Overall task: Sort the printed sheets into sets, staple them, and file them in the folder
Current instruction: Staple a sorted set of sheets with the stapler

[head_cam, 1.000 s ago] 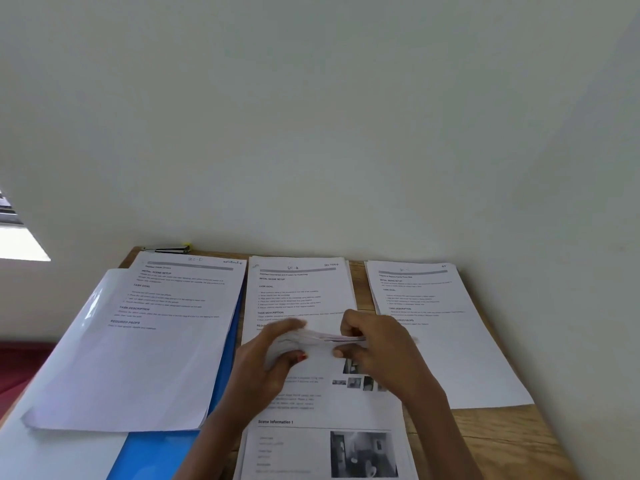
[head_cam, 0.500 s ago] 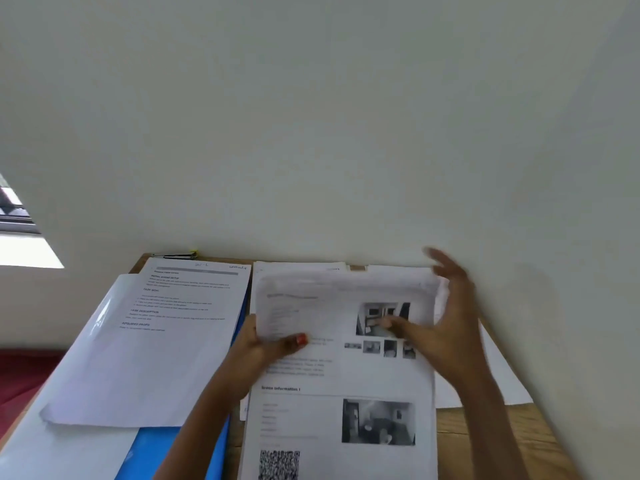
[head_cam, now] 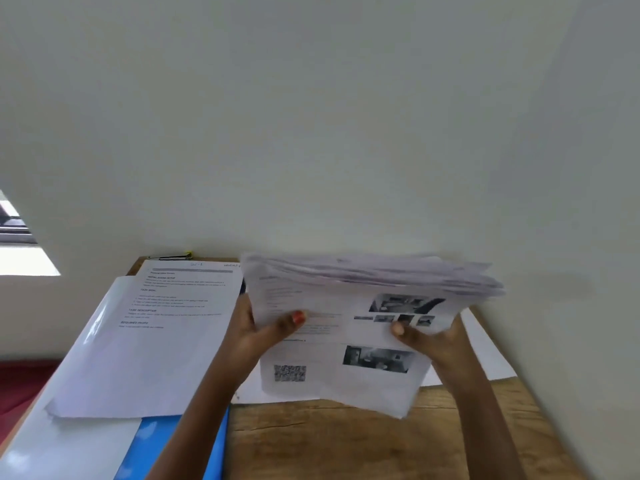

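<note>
**Desk:** Head view, what have you got?

**Operator:** I see both hands on a stack of printed sheets, centre-right of the frame, in front of the pale wall. The left hand pinches its left edge, with the thumb pressed on the top page. The right hand pinches the right side the same way. The other fingers of both hands are under the paper, so I can't tell how they lie. The far edges of the stack are fanned and blurred.

**Desk:** Is the stack on the table?

**Operator:** It is tilted above the wooden table. I can't tell if its near corner touches the wood. More sheets lie flat under it on the right. A separate text set lies at lower left on the blue folder.

**Desk:** Which step is this?

**Operator:** I judge it to be sorting. The sheets are gathered in one set and are not stapled yet. Next I'd expect the edges to be tapped square on the wood, because the fanned pages would staple crooked. After that comes the stapler. A small dark object with a yellow tip at the table's upper-left corner may be it, but it is too small to be sure.
</note>
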The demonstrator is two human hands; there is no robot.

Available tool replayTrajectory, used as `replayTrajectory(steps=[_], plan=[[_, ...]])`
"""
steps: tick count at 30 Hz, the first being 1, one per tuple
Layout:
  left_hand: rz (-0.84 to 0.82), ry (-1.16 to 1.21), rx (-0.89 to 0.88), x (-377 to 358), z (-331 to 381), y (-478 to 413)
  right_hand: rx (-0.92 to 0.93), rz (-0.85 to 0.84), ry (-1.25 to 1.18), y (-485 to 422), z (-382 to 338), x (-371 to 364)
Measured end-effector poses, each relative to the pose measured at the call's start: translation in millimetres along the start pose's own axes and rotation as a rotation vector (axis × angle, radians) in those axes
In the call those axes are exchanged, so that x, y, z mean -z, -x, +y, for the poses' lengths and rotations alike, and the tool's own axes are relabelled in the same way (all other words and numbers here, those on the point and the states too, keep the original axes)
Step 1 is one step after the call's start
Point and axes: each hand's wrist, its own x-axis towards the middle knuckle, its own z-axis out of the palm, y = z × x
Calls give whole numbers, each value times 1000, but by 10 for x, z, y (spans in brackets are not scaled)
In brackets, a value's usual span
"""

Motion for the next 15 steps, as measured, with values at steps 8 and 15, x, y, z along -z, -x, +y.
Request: replayTrajectory(steps=[8, 15], plan=[[45, -28, 43, -49, -20, 47, -76, 45, -29, 121, 62, -103], [-47, -14, 263, -6, -176, 385, -108, 38, -112, 424, 265, -229]])
